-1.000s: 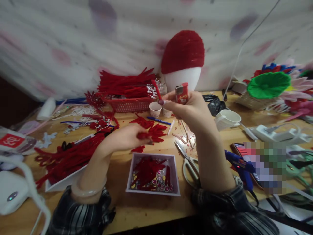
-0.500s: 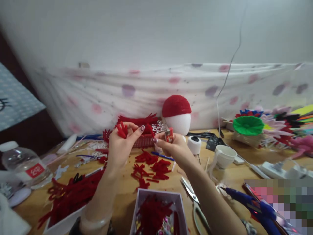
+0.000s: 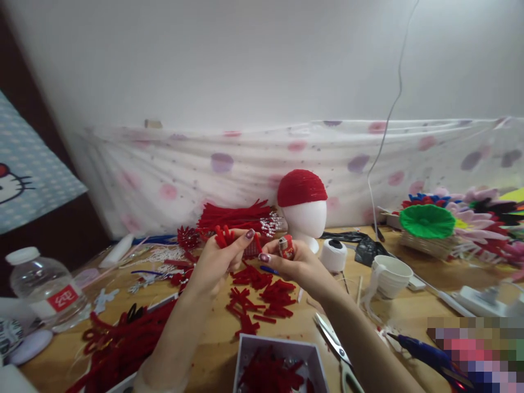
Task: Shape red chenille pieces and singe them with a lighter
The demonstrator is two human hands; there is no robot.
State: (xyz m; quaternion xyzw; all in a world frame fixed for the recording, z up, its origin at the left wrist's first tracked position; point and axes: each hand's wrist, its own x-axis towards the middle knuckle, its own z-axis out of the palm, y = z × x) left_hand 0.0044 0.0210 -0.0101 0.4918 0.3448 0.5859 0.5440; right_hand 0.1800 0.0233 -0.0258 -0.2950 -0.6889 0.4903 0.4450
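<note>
My left hand (image 3: 223,256) is closed round several short red fuzzy strips (image 3: 223,236) that stick up from its fingers. Close beside it, my right hand (image 3: 292,262) holds a red lighter (image 3: 286,247) against its curled fingers. The thumb and fingertip of that hand pinch the lower end of a red strip (image 3: 257,243) between the two hands. Below the hands, small piles of cut red strips (image 3: 278,295) lie on the wooden table (image 3: 208,344). Nearer me, a white box (image 3: 282,345) holds more red pieces.
A white foam head (image 3: 307,218) with a red cap stands behind. Scissors (image 3: 333,338), a thread cone (image 3: 333,255), a white cup (image 3: 391,277) and a blue glue gun (image 3: 426,352) are at right. A bottle (image 3: 45,289) and long red strips (image 3: 126,338) are at left.
The view has shifted, so the table and both hands appear lower. The red strips in my left hand now stand more upright. Both hands keep their hold.
</note>
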